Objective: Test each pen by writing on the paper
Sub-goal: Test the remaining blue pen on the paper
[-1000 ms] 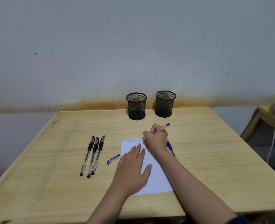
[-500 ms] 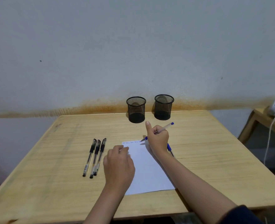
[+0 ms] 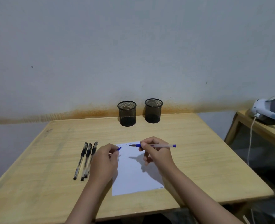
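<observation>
A white sheet of paper (image 3: 133, 173) lies on the wooden table (image 3: 198, 167), with small blue writing along its top edge. My right hand (image 3: 156, 154) holds a blue pen (image 3: 161, 145) level above the paper's top, its tip pointing left. My left hand (image 3: 104, 160) pinches the blue pen cap (image 3: 119, 148) at the paper's left edge, its open end toward the pen tip, a short gap between them. Three black pens (image 3: 85, 159) lie side by side to the left of my left hand.
Two black mesh pen cups (image 3: 127, 113) (image 3: 153, 110) stand at the table's back edge by the wall. To the right, a second wooden table (image 3: 261, 131) carries a white device (image 3: 266, 109) with a hanging cable (image 3: 250, 139).
My left hand left the paper and picked up the blue cap. My right hand lifted the pen off the paper and turned it level, tip toward the cap.
</observation>
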A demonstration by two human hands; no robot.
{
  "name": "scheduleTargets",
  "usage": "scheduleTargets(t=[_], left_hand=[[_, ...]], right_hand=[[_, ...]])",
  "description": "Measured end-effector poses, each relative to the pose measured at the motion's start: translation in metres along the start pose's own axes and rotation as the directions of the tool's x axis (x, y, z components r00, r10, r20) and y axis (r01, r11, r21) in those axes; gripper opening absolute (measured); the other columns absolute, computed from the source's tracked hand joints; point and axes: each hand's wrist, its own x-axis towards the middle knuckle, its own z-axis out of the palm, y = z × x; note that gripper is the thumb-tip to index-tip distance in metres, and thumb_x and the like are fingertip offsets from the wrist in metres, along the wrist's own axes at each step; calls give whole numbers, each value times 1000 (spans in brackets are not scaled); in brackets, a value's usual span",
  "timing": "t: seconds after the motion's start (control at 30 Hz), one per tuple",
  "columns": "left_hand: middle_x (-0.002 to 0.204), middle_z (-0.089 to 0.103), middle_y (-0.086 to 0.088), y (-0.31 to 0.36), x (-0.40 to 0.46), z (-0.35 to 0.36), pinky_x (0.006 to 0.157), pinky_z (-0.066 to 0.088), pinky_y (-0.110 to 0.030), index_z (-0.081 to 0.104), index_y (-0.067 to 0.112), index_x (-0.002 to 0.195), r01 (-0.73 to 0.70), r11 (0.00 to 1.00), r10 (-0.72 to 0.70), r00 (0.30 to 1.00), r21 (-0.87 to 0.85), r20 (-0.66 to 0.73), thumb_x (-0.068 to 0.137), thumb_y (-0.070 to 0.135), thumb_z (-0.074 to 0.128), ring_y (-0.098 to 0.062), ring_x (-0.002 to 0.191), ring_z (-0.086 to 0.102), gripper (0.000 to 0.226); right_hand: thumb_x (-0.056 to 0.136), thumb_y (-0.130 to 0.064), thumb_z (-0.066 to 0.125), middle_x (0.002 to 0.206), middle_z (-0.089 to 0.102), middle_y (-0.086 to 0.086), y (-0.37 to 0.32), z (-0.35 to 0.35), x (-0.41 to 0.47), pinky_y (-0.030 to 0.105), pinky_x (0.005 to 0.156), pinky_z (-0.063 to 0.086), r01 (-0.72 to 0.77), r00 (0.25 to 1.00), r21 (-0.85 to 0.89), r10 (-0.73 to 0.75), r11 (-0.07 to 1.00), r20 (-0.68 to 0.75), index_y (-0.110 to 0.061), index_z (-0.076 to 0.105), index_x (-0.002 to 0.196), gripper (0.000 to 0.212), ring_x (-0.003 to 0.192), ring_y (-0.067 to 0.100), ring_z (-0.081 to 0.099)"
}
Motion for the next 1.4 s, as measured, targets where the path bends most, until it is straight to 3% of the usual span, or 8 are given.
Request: scheduleTargets(t=[0.1,0.27,0.43,0.6,0.7,0.93,1.23,1.4], left_hand=[[82,67,4,19,-6,-3,62,42,-18,67,20,83,70,955,-48,995,-288,83,82,4,65,-11,76,59,15],[77,67,5,32,-10,-8,69,46,-22,68,24,80,72,898,-19,992,-434,126,79,2,69,-11,73,58,22],[81,69,8,39,-14,-9,66,46,-15,70,21,83,39,919,28,986,-393,163,79,4,69,1,70,58,18],[85,70,5,41,-16,-5,67,45,-21,70,21,82,32,925,39,983,-378,178,79,5,69,-12,76,59,17],[83,71,3,44,-20,-2,68,46,-22,71,24,80,23,926,68,972,-377,227,79,3,69,-12,75,60,21],[78,74,-1,42,-23,-8,75,54,-30,75,25,73,60,893,75,957,-446,279,75,-6,70,-14,76,67,31],[75,72,-2,41,-28,-9,69,51,-23,77,19,72,-25,873,183,943,-487,279,72,-13,68,-14,72,65,34],[82,70,-8,40,-17,-9,76,52,-36,77,22,76,-66,878,244,915,-475,323,71,-3,72,-28,80,65,26]], right_hand=[[86,-4,63,70,70,8,-5,-6,-8,28,44,47,22,1000,20,-22,1000,22,-5,70,83,8,50,15,54],[86,-1,63,70,70,9,-7,-13,-12,26,43,45,48,998,20,-49,999,45,-3,69,83,7,47,17,51],[86,0,62,69,69,7,-6,-18,-16,27,44,45,75,996,30,-77,997,51,1,69,85,6,49,18,51],[81,-8,66,71,70,9,-6,-28,-19,28,44,45,108,992,57,-112,993,62,-3,70,84,7,48,17,51],[77,-14,67,74,72,10,-6,-30,-23,28,45,46,115,986,27,-117,993,118,-7,73,85,12,49,18,52],[81,-5,70,78,73,12,-7,-33,-32,27,47,47,166,970,-13,-161,986,184,-11,76,88,10,51,15,56],[79,-8,71,74,69,-2,-10,-27,-44,22,55,49,282,942,-56,-265,958,206,-23,77,82,16,61,8,62],[82,-1,70,71,70,-3,-12,-31,-44,21,56,51,177,960,-50,-162,983,227,-17,71,83,15,61,7,64]])
